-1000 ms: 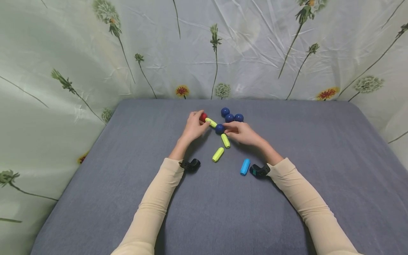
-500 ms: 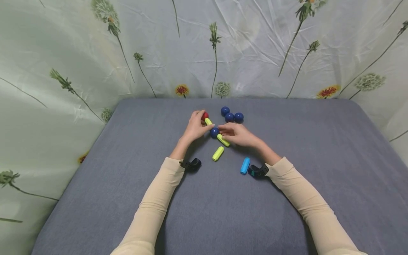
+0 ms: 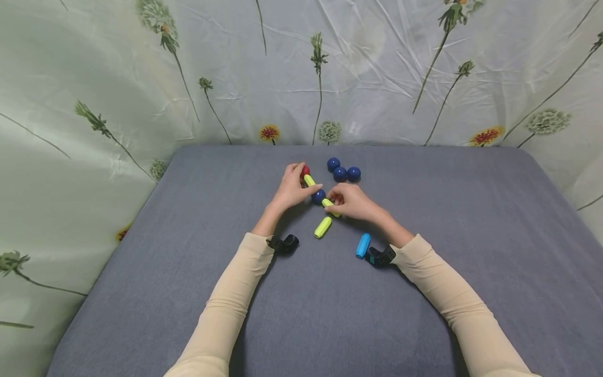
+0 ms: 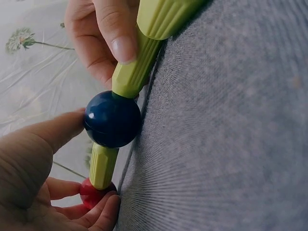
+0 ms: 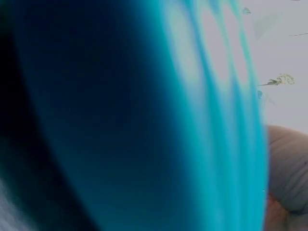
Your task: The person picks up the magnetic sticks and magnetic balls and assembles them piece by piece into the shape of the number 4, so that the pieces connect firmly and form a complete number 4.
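Observation:
My left hand (image 3: 288, 187) holds a small red ball (image 4: 91, 193) in its fingers, and its thumb presses on a dark blue ball (image 4: 113, 120). Between the two balls runs a ribbed yellow-green stick (image 4: 102, 166). From the opposite side, my right hand (image 3: 353, 201) pinches a second yellow-green stick (image 4: 137, 70) between thumb and fingers; its end meets the blue ball. Whether that end is fixed in the ball or only touches it, I cannot tell. In the right wrist view a light-blue stick (image 5: 207, 144) hides most of the hand.
A third yellow-green stick (image 3: 323, 228) lies in front of the hands. The light-blue stick lies beside the right wrist strap (image 3: 380, 255). Several dark blue balls (image 3: 339, 174) cluster behind the right hand. Grey cloth (image 3: 311, 314) covers the table, with a flowered curtain (image 3: 377, 78) behind.
The blue ball has shifted slightly left and toward me, and the stick by the red ball has turned steeper. My right hand has moved from beside the ball onto the second yellow-green stick.

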Demonstrator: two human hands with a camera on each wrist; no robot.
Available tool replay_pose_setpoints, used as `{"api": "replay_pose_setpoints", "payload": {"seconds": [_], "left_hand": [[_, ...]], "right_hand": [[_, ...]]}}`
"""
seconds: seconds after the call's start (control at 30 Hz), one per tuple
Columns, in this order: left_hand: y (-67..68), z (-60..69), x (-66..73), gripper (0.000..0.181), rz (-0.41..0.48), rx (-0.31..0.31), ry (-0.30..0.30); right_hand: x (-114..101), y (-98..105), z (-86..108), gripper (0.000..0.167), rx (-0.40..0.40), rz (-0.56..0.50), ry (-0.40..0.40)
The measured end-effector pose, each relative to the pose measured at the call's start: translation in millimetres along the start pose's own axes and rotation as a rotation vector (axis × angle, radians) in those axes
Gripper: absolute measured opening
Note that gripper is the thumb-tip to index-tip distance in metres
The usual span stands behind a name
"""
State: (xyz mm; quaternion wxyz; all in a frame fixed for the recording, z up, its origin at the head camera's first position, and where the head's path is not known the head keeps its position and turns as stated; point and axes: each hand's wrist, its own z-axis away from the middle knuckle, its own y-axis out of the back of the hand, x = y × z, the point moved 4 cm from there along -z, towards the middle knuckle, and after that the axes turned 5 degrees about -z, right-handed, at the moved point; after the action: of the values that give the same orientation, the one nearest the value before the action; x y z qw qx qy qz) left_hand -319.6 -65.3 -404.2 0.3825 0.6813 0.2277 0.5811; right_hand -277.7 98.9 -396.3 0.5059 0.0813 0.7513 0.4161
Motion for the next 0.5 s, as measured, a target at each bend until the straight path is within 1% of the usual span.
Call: {"api": "replay_pose_setpoints", "payload": {"seconds": [0.2,0.5], "left_hand": [[0.4,0.5,1.1,0.084,-0.018,-0.016,-0.008],[1.6,2.6,1.9,0.084,0.01,-0.038,-0.013]], "right_hand": [[0.6,-0.5,-0.4,0.029,-0.012,0.0,-0.001],[-2.7,-1.7,1.0,0.026,-0.03,0.012,0.004]]}}
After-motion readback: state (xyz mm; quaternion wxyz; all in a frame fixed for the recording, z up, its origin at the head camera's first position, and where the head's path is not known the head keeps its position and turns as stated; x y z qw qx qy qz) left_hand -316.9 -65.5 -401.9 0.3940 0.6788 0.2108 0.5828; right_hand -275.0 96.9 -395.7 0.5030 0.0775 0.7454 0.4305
